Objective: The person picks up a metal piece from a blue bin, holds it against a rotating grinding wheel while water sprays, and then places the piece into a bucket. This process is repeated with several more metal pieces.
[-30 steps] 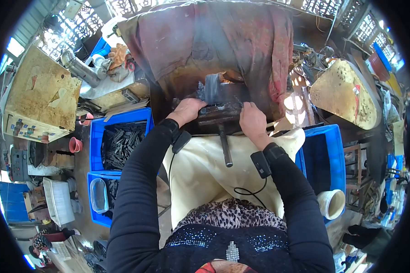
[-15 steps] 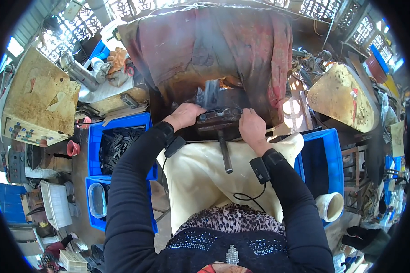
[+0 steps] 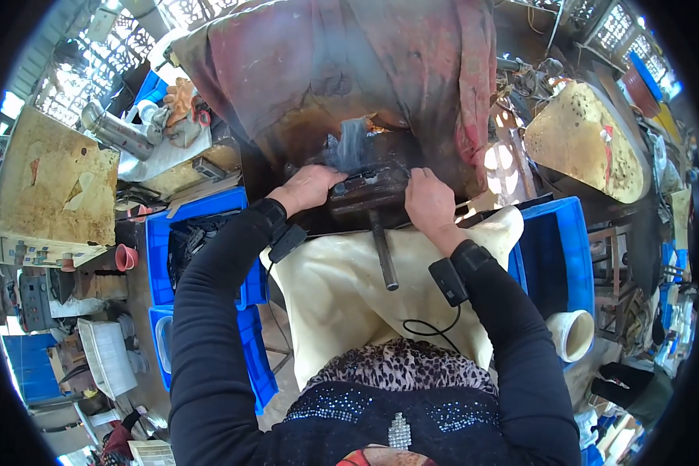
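A dark metal holder (image 3: 369, 193) with a rod handle (image 3: 383, 260) pointing back toward me sits under the hood's opening. My left hand (image 3: 311, 189) is closed at its left end, fingertips hidden against the dark far edge. On the right end, my right hand (image 3: 431, 200) is closed too, its fingers curled and the thumb side against the metal. Just beyond the holder a stream of water (image 3: 354, 144) runs down, with an orange glow behind it. Whether a thin piece lies along the holder's top is too dark to tell.
A stained red cloth (image 3: 287, 70) drapes over the hood ahead. Blue bins stand on both sides; the left bin (image 3: 157, 264) holds dark metal strips, the right bin (image 3: 579, 256) has a cream bucket (image 3: 573, 338) beside it. A cream apron (image 3: 365, 311) covers my lap.
The whole view has shifted slightly as my head moved. Both hands stay at the ends of the holder, which looks slightly more tilted.
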`<state>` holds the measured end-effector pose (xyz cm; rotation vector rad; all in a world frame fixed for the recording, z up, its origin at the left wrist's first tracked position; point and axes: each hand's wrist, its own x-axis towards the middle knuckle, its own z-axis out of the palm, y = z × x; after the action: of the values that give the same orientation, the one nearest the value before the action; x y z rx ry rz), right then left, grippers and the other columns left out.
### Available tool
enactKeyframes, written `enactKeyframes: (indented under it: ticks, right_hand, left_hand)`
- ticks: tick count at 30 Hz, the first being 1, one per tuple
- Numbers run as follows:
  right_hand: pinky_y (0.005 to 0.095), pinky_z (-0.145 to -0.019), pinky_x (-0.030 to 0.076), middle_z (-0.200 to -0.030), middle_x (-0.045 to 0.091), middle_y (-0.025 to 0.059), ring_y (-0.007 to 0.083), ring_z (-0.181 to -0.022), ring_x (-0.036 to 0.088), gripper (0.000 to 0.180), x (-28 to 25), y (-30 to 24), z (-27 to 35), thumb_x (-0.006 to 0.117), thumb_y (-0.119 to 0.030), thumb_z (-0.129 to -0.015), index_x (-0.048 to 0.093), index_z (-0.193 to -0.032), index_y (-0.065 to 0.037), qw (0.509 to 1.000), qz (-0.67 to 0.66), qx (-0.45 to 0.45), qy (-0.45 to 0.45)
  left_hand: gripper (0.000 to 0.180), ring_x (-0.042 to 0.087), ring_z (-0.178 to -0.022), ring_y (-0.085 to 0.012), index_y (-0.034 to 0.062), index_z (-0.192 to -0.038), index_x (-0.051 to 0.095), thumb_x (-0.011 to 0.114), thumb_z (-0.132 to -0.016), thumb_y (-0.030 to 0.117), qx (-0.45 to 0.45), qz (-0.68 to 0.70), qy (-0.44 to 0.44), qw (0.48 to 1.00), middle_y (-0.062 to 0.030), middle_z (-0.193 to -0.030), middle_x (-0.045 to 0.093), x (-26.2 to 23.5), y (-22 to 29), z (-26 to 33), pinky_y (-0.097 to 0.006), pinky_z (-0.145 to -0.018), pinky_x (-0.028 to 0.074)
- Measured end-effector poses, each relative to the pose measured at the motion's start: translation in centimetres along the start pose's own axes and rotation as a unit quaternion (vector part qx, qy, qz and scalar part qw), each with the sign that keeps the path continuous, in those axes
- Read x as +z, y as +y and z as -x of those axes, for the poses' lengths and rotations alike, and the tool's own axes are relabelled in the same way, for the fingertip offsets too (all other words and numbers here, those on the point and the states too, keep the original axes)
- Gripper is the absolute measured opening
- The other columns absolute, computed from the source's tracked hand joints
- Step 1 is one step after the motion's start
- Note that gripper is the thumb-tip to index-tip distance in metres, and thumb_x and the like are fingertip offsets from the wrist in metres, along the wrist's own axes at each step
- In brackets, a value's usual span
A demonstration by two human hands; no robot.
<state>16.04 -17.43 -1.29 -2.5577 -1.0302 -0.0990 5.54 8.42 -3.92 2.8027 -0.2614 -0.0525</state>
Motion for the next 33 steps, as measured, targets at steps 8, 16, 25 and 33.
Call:
enactKeyframes:
  ticks: [8, 16, 25, 33]
  right_hand:
    - [0.0467, -0.068, 0.053, -0.091, 0.061, 0.0157, 0.0371, -0.078, 0.064, 0.013, -0.1, -0.1, 0.4, 0.053, -0.017, -0.09, 0.055, -0.09, -0.004, 1.0, -0.015, 0.007, 0.0]
    - [0.0477, -0.068, 0.053, -0.091, 0.061, 0.0161, 0.038, -0.078, 0.064, 0.013, 0.0, 0.3, 0.3, 0.053, -0.017, -0.09, 0.055, -0.09, -0.004, 0.999, -0.035, 0.017, -0.005]
    - [0.0438, -0.066, 0.053, -0.089, 0.06, 0.0149, 0.0335, -0.078, 0.065, 0.01, 0.2, 1.0, -0.1, 0.052, -0.014, -0.085, 0.057, -0.088, -0.005, 0.999, -0.032, 0.01, 0.013]
    - [0.0429, -0.059, 0.056, -0.087, 0.06, 0.015, 0.032, -0.072, 0.066, 0.012, -1.3, 0.6, 0.2, 0.053, -0.014, -0.082, 0.06, -0.088, -0.006, 1.0, -0.007, 0.016, -0.006]
  left_hand:
    - [0.031, 0.061, -0.091, -0.0378, 0.0088, -0.105, 0.067, 0.058, -0.076, 0.005, 0.034, -0.007, 0.001, 0.999, -0.015, -0.091, 0.064, -1.3, 0.2, -0.6, -0.046, -0.076, 0.049]
    - [0.033, 0.062, -0.09, -0.0367, 0.0055, -0.105, 0.066, 0.058, -0.073, 0.001, 0.053, -0.004, 0.006, 0.999, -0.0153, -0.09, 0.064, -0.7, 0.5, -0.8, -0.044, -0.078, 0.05]
    - [0.043, 0.061, -0.096, -0.0344, 0.0027, -0.114, 0.063, 0.056, -0.072, 0.0, 0.032, -0.043, -0.014, 0.998, -0.0142, -0.098, 0.063, -4.2, 3.1, -0.4, -0.043, -0.081, 0.051]
    - [0.046, 0.053, -0.102, -0.0347, 0.0046, -0.118, 0.06, 0.059, -0.071, 0.002, 0.089, -0.05, 0.096, 0.99, -0.0133, -0.106, 0.058, -7.1, 12.3, 1.1, -0.046, -0.089, 0.044]
